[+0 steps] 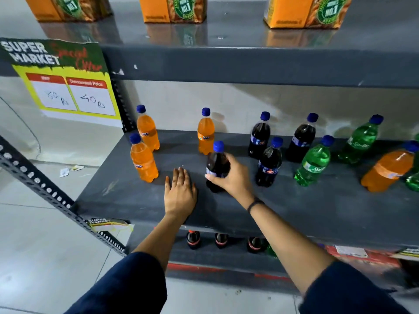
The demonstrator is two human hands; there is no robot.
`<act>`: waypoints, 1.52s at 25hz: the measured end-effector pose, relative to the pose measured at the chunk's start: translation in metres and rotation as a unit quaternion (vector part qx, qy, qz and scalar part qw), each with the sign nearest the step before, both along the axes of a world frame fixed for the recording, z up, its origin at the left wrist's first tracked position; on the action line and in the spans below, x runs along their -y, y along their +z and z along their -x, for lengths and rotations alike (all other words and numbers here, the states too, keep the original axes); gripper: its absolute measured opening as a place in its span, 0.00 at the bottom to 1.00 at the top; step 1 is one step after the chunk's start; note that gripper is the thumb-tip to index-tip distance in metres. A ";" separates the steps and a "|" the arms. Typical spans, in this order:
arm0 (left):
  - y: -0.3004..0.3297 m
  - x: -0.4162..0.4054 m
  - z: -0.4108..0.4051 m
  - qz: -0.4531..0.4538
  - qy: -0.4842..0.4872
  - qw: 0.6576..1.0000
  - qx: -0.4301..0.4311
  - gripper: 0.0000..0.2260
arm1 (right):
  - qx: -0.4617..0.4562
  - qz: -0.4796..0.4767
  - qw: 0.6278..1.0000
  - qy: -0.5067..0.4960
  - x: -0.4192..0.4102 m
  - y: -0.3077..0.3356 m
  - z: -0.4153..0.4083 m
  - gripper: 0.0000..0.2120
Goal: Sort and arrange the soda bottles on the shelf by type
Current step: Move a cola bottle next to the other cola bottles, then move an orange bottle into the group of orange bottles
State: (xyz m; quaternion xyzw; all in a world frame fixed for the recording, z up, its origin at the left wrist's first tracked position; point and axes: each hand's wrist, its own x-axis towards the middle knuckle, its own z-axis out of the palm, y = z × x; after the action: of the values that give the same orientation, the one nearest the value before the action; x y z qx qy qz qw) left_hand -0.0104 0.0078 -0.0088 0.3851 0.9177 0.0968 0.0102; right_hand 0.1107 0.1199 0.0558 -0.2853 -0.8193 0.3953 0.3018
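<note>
On the grey shelf point(127, 196) stand blue-capped soda bottles. Three orange bottles sit at the left: the rear left one point(147, 129), the front left one point(143, 158) and the middle one point(205, 132). My right hand point(231, 175) is shut on a dark cola bottle point(216, 162), upright on the shelf. My left hand point(180, 191) lies flat and open on the shelf just left of it. Three more cola bottles point(268, 163) stand to the right, then green bottles point(314, 163) and another orange bottle point(388, 168).
The shelf above point(226, 64) carries orange cartons point(172, 9). A price poster point(65, 80) hangs at the left on the perforated upright point(120, 98). Red-labelled cola bottles point(193, 239) stand on the shelf below. Grey floor lies to the left.
</note>
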 end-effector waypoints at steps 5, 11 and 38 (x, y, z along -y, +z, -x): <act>0.002 0.000 -0.002 -0.005 -0.003 1.000 0.001 0.25 | -0.018 -0.020 0.990 -0.137 -0.007 -0.003 -0.108 0.27; 0.002 0.000 -0.003 -0.011 -0.007 1.000 0.000 0.25 | 0.025 -0.030 0.978 -0.204 -0.040 -0.006 -0.152 0.29; 0.002 0.000 -0.001 -0.009 0.005 1.000 0.003 0.24 | -0.135 0.053 0.909 -0.390 -0.144 -0.036 -0.256 0.20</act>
State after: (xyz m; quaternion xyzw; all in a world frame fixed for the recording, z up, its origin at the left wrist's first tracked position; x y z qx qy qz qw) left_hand -0.0091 0.0081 -0.0072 0.3803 0.9187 0.1065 0.0085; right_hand 0.3662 0.2642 0.0195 -0.5418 -0.5719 0.3232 0.5243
